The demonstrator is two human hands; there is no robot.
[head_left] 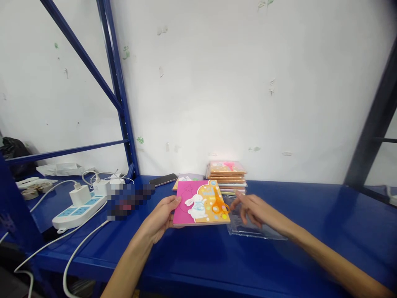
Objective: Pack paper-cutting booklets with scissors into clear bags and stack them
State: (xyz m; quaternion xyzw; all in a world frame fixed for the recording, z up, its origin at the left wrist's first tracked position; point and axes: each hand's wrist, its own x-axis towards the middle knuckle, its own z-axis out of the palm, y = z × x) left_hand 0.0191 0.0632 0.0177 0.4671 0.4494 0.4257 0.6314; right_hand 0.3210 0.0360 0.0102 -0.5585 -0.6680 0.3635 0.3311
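The blue steel counter [310,248] is stretching beneath my view, carrying a pink rabbit-covered book [198,207] just in front of a stack of books [227,176]. My left hand [161,218] is clasping the book's edge, while my right hand [252,211], open and released, is hovering over a clear plastic sleeve [257,227], just beside orange scissors [219,205] lying on the book.

We are losing a pixelated object [130,201] to blur beside the power strip [79,211]. The pink book [198,203] is hiding most of a flat book [186,178] and a corner of the book stack [227,176]. The right hand [254,211] is covering part of the clear plastic sleeve [256,227], the left hand [159,217] is covering the pink book's edge, the dark bag [14,153] is running off the left edge, and the small beige pieces [34,190] are staying too small to tell.
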